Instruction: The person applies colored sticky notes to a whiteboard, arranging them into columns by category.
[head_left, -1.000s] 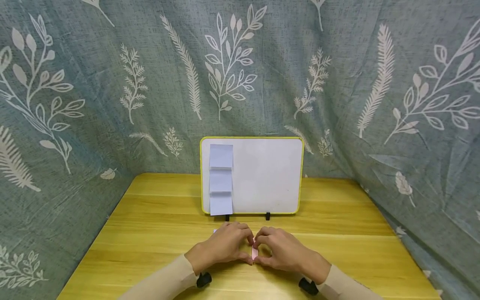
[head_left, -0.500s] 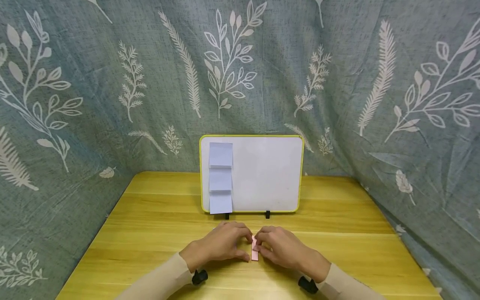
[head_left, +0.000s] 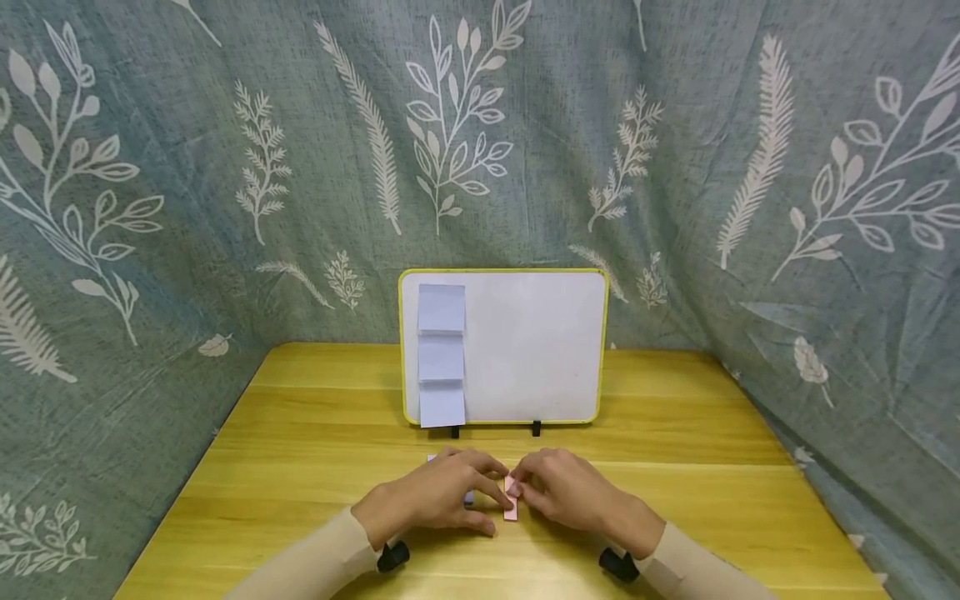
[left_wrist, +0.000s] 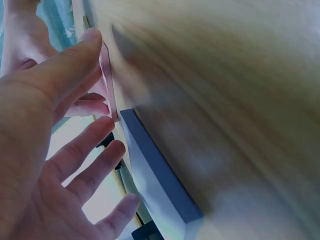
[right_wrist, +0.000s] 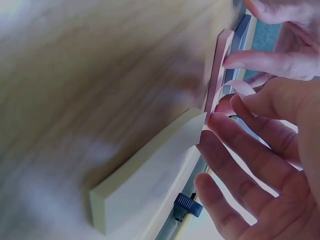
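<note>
A narrow pink sticky note pad [head_left: 511,513] lies on the wooden table between the hands. My right hand [head_left: 573,493] pinches its top sheet between thumb and finger; the right wrist view shows that lifted pink sheet [right_wrist: 241,87] curling up off the pad. With fingers spread, my left hand [head_left: 441,493] presses a fingertip onto the pink pad. Below the left palm is a blue sticky note pad [left_wrist: 160,175], mostly hidden in the head view. A pale yellow sticky note pad [right_wrist: 145,172] lies beside the pink one, hidden under the right hand from the head.
Behind the hands stands a yellow-framed whiteboard [head_left: 536,346] on small black feet [head_left: 536,428]. A column of blue sticky notes [head_left: 441,358] hangs along its left side. Patterned curtain [head_left: 330,167] encloses the table [head_left: 300,442] at the back and sides.
Both hands were at the pink pad's ends; my right hand has lifted its top sheet near the middle. My left hand drew back slightly, then spread its fingers and put one on the pad.
</note>
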